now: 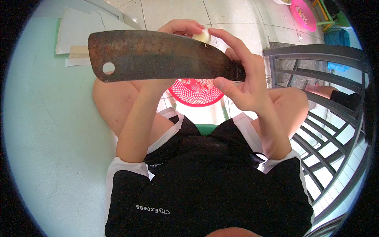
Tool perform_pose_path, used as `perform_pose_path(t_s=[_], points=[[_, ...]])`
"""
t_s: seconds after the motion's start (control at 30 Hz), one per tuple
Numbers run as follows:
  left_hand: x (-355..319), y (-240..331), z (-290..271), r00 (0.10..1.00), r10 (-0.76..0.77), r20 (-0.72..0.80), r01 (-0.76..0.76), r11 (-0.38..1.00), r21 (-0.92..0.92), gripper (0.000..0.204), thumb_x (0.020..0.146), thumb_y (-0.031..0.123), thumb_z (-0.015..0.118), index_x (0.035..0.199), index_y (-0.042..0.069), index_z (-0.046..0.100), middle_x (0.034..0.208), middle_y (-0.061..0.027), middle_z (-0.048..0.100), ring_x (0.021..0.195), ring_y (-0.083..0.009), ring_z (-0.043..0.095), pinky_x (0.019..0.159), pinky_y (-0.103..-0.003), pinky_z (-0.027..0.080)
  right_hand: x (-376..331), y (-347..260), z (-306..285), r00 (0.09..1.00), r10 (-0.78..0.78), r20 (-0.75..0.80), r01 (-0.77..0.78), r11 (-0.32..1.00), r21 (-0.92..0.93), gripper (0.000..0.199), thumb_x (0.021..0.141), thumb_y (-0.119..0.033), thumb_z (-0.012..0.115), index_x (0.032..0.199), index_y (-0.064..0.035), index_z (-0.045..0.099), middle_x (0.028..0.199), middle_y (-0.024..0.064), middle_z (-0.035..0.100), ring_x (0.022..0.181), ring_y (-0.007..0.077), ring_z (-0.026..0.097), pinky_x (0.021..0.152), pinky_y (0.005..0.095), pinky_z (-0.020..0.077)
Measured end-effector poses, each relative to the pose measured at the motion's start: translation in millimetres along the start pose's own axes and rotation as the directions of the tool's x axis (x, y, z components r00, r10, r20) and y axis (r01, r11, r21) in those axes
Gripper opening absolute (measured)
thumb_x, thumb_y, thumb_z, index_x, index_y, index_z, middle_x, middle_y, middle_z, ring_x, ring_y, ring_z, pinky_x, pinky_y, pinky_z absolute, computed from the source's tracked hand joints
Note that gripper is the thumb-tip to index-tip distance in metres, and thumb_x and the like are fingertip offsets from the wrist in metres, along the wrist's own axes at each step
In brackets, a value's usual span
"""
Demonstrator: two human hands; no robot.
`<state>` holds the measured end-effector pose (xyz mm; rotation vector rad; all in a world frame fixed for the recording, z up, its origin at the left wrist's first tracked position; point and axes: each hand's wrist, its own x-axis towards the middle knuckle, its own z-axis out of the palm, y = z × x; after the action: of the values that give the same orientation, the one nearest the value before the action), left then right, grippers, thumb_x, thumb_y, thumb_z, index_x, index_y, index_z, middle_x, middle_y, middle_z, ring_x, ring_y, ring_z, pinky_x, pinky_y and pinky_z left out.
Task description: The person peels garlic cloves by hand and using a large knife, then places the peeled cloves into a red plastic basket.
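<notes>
Above the person's lap, a broad, rust-darkened cleaver [158,55] lay crosswise in the view, its blade reaching out to the person's left with a round hole near the far end. Its handle end sat clenched in the right hand [244,83], with the thumb pressed along the lower edge of the blade and the forefinger stretched up over the top. A small, pale, peeled clove-like piece [203,36] sat just above the blade's back edge, pinched between the fingertips of the left hand [179,27] and touched from the other side by that right forefinger. Most of the left hand was hidden behind the blade, so only its curled fingers showed, closed on the pale piece.

Below the cleaver, between the bare knees, a red plastic colander [196,93] rested on the tiled floor with pinkish-white scraps in it. To the person's left stood a pale green wall [47,130], with folded white paper [79,31] lying near its far end. On the right rose a grey metal railing [316,75], and a pink basket [303,15] sat well apart on the tiles beyond
</notes>
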<state>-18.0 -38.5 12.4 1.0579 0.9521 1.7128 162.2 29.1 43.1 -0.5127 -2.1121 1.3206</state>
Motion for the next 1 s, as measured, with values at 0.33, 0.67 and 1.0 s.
perform_pose_path(t_s=[0.33, 0.67, 1.0], points=[[2, -2, -10, 0.983, 0.170, 0.075, -0.182, 0.963, 0.201, 0.030, 0.079, 0.013, 0.070, 0.105, 0.002, 0.060, 0.111, -0.0098, 0.057, 0.098, -0.0158, 0.059, 0.085, -0.026, 0.048, 0, 1, -2, 0.996, -0.084, -0.003, 0.084, 0.996, -0.004, 0.074, 0.076, -0.044, 0.063, 0.130, 0.0028, 0.045, 0.054, -0.0001, 0.039, 0.049, 0.0080, 0.035, 0.048, 0.0250, 0.0231], [1, 10, 8, 0.990, 0.105, -0.092, -0.085, 0.977, 0.196, 0.025, 0.075, -0.011, 0.067, 0.100, -0.006, 0.062, 0.105, -0.0118, 0.060, 0.092, -0.0190, 0.063, 0.081, -0.028, 0.053, -2, 1, -2, 0.996, 0.083, 0.031, -0.089, 0.955, 0.284, 0.071, 0.085, -0.051, 0.053, 0.132, 0.0015, 0.043, 0.063, 0.0013, 0.051, 0.055, 0.0089, 0.045, 0.052, 0.0241, 0.0320], [1, 12, 11, 0.991, 0.052, -0.127, -0.037, 0.992, 0.120, 0.028, 0.075, -0.013, 0.066, 0.102, -0.008, 0.061, 0.104, -0.0125, 0.061, 0.093, -0.0189, 0.063, 0.084, -0.029, 0.053, -3, 1, -4, 0.986, 0.147, 0.081, -0.167, 0.910, 0.379, 0.066, 0.085, -0.045, 0.057, 0.132, -0.0008, 0.043, 0.066, 0.0030, 0.055, 0.056, 0.0100, 0.048, 0.055, 0.0243, 0.0364]])
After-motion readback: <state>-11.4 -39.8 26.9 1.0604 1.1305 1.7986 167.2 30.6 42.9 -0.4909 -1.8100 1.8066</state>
